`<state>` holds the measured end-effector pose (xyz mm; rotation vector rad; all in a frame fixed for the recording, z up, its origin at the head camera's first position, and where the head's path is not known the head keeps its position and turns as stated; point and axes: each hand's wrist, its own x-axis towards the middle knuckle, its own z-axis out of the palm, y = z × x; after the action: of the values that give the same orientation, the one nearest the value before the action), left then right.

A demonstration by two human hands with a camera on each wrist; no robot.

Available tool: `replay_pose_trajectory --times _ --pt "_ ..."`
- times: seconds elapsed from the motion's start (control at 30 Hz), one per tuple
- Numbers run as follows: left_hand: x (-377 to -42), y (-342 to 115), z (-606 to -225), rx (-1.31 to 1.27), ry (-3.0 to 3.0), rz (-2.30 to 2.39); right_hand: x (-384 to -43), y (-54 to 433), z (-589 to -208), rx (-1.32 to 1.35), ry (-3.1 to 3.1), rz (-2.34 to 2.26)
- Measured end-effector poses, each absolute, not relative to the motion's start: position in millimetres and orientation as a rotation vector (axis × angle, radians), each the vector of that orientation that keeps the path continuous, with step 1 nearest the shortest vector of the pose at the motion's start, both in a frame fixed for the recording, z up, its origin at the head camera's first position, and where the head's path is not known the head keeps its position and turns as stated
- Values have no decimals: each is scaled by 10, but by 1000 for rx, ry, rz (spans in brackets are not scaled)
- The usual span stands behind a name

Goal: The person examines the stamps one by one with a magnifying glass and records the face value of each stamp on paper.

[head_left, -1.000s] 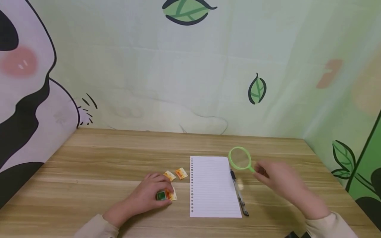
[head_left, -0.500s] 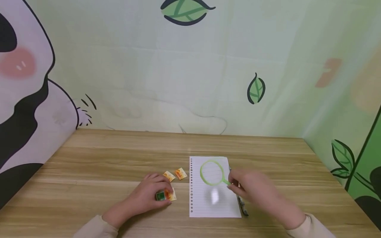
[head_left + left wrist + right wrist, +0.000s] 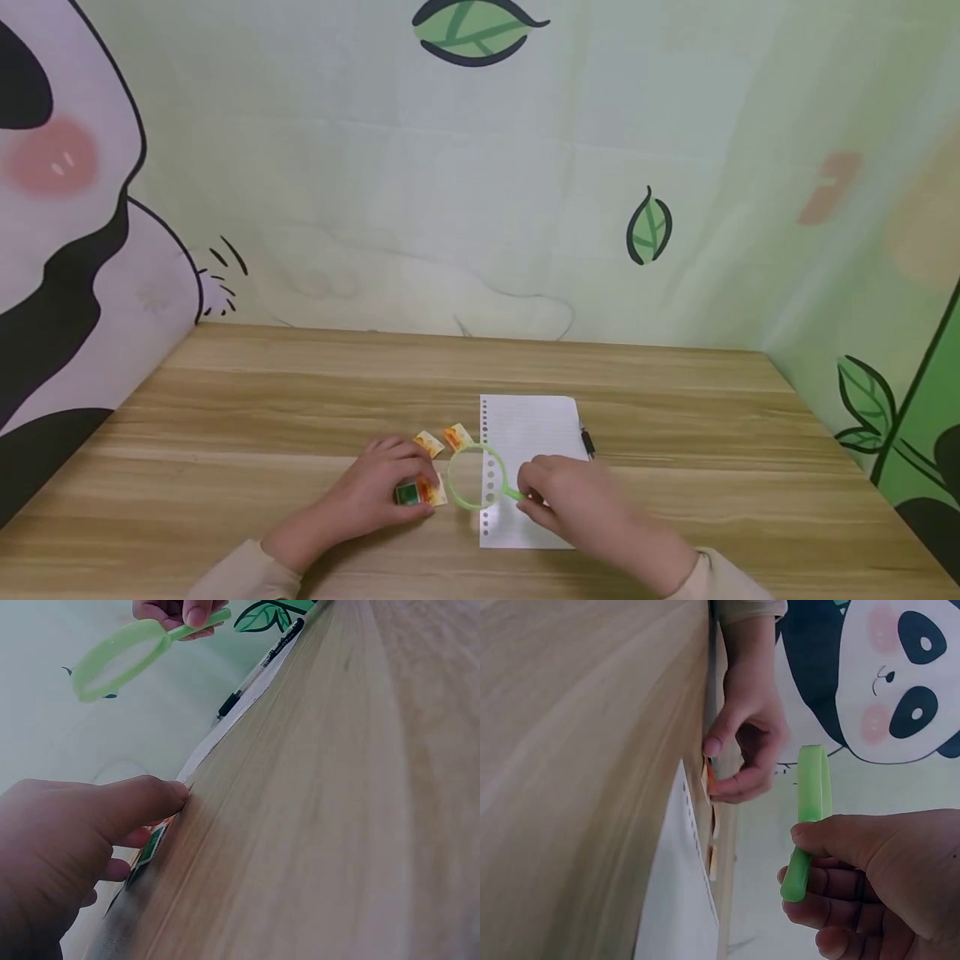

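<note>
In the head view my left hand (image 3: 378, 483) rests at the table, thumb and fingers curled about small stamp-like cards. A green card (image 3: 407, 494) and an orange-and-cream card (image 3: 435, 495) show between them, partly hidden. My right hand (image 3: 581, 504) pinches a light-green magnifying glass (image 3: 513, 493) by its handle. Its round lens hangs over the left edge of a lined paper sheet (image 3: 528, 425), just right of the cards. The right wrist view shows the thumb on the magnifying glass (image 3: 810, 784), ring seen edge-on and raised off the table.
Two more orange-and-cream cards, a left one (image 3: 428, 443) and a right one (image 3: 457, 435), lie beyond the left hand. A black-capped pen (image 3: 587, 440) lies along the sheet's right edge, mostly behind the right hand. A panda-print backdrop (image 3: 337, 208) rises behind the wooden table (image 3: 300, 383).
My right hand has carried the magnifying glass leftward, from right of the sheet across it to beside the cards. The left hand has stayed in place.
</note>
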<state>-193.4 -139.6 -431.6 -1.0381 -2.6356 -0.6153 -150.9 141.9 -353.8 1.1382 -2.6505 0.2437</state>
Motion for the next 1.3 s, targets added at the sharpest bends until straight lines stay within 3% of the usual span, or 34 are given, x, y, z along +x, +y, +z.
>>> replay_pose_trajectory --times 1.3 --pt "-1921 -1415 -4295 -1025 -2690 -591 -1473 1072 -3665 1217 -2679 53"
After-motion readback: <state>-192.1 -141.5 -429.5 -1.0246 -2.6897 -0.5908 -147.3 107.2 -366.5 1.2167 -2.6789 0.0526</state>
